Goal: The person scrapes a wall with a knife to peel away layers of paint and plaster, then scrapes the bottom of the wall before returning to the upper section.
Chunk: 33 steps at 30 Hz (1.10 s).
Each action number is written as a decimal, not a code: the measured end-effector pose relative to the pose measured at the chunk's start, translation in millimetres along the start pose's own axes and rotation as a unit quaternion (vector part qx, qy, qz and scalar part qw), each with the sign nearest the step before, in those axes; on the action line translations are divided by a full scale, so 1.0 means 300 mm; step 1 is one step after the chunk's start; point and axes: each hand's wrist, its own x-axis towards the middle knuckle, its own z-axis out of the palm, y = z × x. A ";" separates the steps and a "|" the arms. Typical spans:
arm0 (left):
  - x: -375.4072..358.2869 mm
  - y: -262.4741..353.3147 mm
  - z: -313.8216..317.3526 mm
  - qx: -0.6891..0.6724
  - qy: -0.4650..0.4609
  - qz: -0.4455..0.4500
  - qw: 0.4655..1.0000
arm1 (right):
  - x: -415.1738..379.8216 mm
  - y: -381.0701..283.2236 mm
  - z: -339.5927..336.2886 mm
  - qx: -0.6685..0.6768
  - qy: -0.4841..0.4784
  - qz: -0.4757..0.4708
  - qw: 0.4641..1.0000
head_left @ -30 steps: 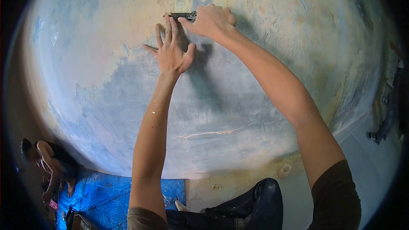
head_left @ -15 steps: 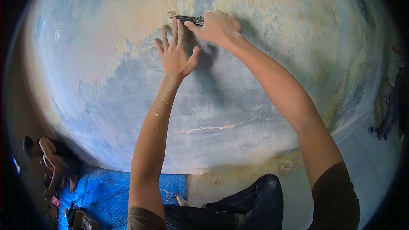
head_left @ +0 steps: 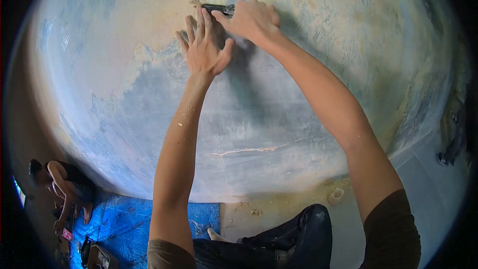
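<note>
A large curved wall point(head_left: 239, 104) with mottled blue, grey and ochre paint fills most of the head view. My right hand point(head_left: 255, 18) is closed around a dark, narrow tool like a utility knife point(head_left: 217, 8), which lies nearly level against the surface and points left. My fingers hide its handle. My left hand point(head_left: 204, 50) lies flat on the wall with its fingers spread, the longer fingertips at the tool's front end. Flaked, peeling paint point(head_left: 195, 1) shows just beyond the tip. Lower down runs a thin, pale crack point(head_left: 246, 150).
At lower left a person point(head_left: 67, 189) crouches beside a blue tarp point(head_left: 124, 219) with an open box point(head_left: 102, 257) on it. A pale cup point(head_left: 336, 197) stands on the floor near my knee. Small debris point(head_left: 256, 212) lies by the wall's foot.
Both hands and the tool have shifted slightly up and left in view, the fingertips still beside the tool. The dark shape at the right edge has changed position.
</note>
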 end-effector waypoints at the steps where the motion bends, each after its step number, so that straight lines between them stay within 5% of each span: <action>1: 0.045 -0.005 0.000 0.003 0.002 -0.003 1.000 | 0.032 -0.010 -0.003 0.014 0.008 0.009 1.000; 6: 0.203 -0.052 -0.051 0.031 -0.027 -0.002 0.999 | 0.133 -0.041 -0.058 0.036 0.034 0.028 0.998; 25: -0.108 0.027 -0.056 -0.004 -0.046 0.024 0.999 | -0.094 0.054 0.000 -0.018 -0.061 0.000 0.998; 33: -0.083 0.029 -0.047 0.022 -0.039 0.026 0.999 | -0.064 0.060 0.025 0.002 -0.001 -0.014 1.000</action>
